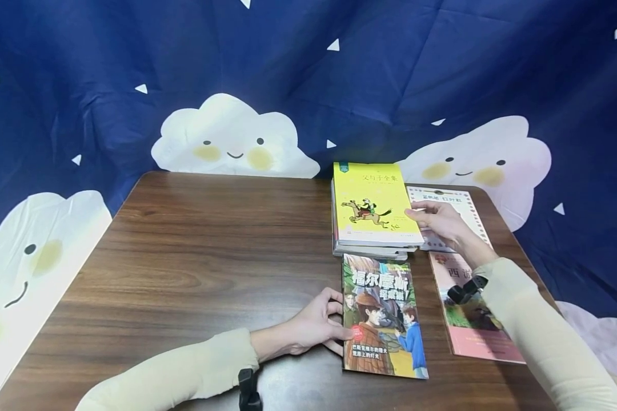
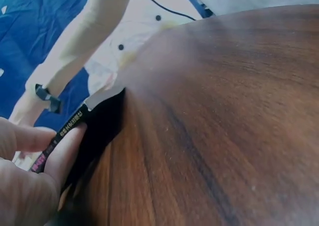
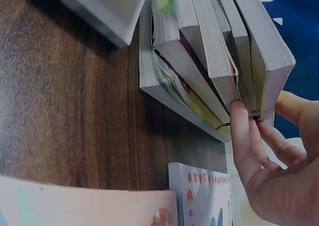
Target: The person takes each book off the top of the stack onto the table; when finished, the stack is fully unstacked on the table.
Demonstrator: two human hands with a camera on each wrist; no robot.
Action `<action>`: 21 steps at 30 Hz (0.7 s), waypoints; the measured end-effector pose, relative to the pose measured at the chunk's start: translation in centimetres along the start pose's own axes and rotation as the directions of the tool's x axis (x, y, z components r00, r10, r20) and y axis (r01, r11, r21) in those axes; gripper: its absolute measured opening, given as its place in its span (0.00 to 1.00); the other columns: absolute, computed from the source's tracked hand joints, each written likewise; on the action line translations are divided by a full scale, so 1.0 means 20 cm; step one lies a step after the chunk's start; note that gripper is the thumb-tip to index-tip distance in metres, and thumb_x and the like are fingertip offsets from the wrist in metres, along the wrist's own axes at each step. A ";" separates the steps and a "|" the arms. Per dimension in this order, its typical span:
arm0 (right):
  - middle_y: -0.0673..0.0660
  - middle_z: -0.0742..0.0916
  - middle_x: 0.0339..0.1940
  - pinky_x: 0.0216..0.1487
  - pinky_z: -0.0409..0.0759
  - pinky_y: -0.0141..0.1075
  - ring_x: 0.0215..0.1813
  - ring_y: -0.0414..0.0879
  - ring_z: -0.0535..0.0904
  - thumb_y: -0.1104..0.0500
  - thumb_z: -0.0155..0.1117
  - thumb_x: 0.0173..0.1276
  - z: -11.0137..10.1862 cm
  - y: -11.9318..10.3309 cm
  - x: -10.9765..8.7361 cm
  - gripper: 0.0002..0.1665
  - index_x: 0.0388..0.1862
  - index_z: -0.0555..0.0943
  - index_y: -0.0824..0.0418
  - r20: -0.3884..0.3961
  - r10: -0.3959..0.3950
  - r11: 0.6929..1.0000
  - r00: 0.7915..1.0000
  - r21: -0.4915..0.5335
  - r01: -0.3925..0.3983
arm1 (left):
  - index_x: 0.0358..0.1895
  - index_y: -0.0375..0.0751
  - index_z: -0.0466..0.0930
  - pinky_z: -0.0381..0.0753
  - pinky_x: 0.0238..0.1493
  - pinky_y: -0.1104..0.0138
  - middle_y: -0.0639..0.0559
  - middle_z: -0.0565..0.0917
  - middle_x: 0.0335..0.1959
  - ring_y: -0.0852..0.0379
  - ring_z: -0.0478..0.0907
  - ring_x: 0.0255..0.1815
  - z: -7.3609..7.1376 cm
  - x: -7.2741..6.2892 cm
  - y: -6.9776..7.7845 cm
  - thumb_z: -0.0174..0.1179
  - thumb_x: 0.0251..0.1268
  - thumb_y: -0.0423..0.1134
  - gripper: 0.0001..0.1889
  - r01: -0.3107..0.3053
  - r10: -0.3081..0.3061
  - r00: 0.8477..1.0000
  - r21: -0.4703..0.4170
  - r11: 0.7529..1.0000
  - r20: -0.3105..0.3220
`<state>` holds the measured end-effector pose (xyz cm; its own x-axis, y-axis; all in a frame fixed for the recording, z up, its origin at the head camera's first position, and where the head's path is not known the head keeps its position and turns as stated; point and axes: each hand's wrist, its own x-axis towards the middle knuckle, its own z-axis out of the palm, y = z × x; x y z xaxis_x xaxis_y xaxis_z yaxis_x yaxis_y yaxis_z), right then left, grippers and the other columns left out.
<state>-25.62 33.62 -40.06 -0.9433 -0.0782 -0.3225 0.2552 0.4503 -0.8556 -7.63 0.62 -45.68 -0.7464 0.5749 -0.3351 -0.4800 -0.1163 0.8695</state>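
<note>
My left hand [image 1: 313, 325] grips the left edge of a paperback book [image 1: 385, 308] whose cover shows a figure in a brown cap. In the left wrist view, thumb and fingers pinch its dark spine [image 2: 70, 123], the book standing off the table at a slant. Farther back, my right hand [image 1: 444, 225] is at the right edge of a stack of books, its thumb on the yellow book [image 1: 372, 197] on top. From the right wrist, its fingertips [image 3: 239, 111] press against the side of the upper books [image 3: 219, 41], which lie unevenly on one another.
Right of the stack lies a white book with a patterned border [image 1: 468, 208]. A pink-edged book [image 1: 485, 342] lies in front of it, partly under the right forearm. The brown wooden table [image 1: 195, 245] ends at a blue cloth backdrop [image 1: 267, 63] with clouds.
</note>
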 end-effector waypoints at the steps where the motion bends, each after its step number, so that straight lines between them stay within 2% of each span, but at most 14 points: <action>1: 0.34 0.87 0.33 0.43 0.91 0.30 0.38 0.34 0.86 0.43 0.68 0.77 0.00 0.00 0.00 0.48 0.83 0.62 0.65 -0.001 -0.001 1.000 1.000 -0.002 0.001 | 0.58 0.37 0.60 0.95 0.35 0.53 0.41 0.75 0.55 0.53 0.84 0.37 0.01 0.01 -0.01 0.62 0.61 0.13 0.30 0.005 -0.005 1.000 0.001 1.000 -0.008; 5: 0.34 0.87 0.33 0.43 0.91 0.31 0.37 0.34 0.86 0.42 0.68 0.76 0.00 0.00 0.00 0.48 0.83 0.62 0.65 -0.008 0.000 1.000 1.000 0.005 0.000 | 0.60 0.36 0.61 0.95 0.35 0.54 0.43 0.74 0.50 0.52 0.84 0.36 0.03 0.02 -0.01 0.65 0.61 0.15 0.29 0.025 -0.024 0.999 0.028 0.999 -0.025; 8: 0.36 0.87 0.38 0.47 0.91 0.31 0.39 0.33 0.85 0.41 0.68 0.75 0.00 0.01 0.00 0.48 0.83 0.63 0.64 -0.005 -0.004 1.000 1.000 0.004 0.004 | 0.62 0.32 0.66 0.95 0.32 0.59 0.44 0.78 0.45 0.54 0.84 0.30 0.01 0.02 0.02 0.68 0.65 0.22 0.27 0.041 -0.037 0.999 0.131 0.991 -0.033; 12: 0.40 0.83 0.47 0.50 0.90 0.30 0.42 0.33 0.84 0.40 0.67 0.76 0.01 0.01 0.01 0.47 0.82 0.63 0.63 0.003 -0.007 1.000 1.000 -0.008 0.007 | 0.63 0.26 0.76 0.93 0.27 0.63 0.42 0.86 0.39 0.56 0.84 0.23 -0.07 0.02 0.10 0.70 0.69 0.32 0.23 0.033 -0.011 0.998 0.337 0.941 -0.065; 14: 0.39 0.84 0.46 0.49 0.90 0.30 0.42 0.33 0.85 0.42 0.67 0.77 0.00 0.02 0.02 0.46 0.83 0.63 0.64 0.006 -0.002 1.000 1.000 0.002 0.002 | 0.62 0.28 0.79 0.93 0.28 0.63 0.39 0.88 0.39 0.56 0.84 0.23 -0.12 0.05 0.16 0.69 0.70 0.35 0.22 0.017 0.022 0.995 0.391 0.920 -0.095; 18: 0.35 0.86 0.36 0.46 0.91 0.30 0.38 0.33 0.86 0.46 0.67 0.78 0.00 0.02 0.02 0.45 0.83 0.62 0.65 0.005 -0.004 0.999 1.000 0.036 0.003 | 0.61 0.30 0.80 0.93 0.32 0.65 0.34 0.88 0.45 0.57 0.85 0.26 -0.23 0.15 0.28 0.67 0.73 0.35 0.19 -0.027 0.093 0.982 0.365 0.931 -0.165; 21: 0.35 0.86 0.35 0.45 0.91 0.30 0.38 0.32 0.85 0.46 0.67 0.78 0.00 0.02 0.01 0.46 0.83 0.61 0.66 0.002 -0.016 0.999 1.000 0.028 0.016 | 0.62 0.31 0.79 0.93 0.33 0.66 0.32 0.87 0.48 0.59 0.85 0.26 -0.27 0.25 0.37 0.65 0.75 0.36 0.19 -0.061 0.134 0.967 0.317 0.947 -0.215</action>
<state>-25.69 33.68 -40.46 -0.9469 -0.0869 -0.3096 0.2461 0.4238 -0.8717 -17.49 -1.76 -42.86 -0.8855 0.3665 -0.2857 -0.2631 0.1114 0.9583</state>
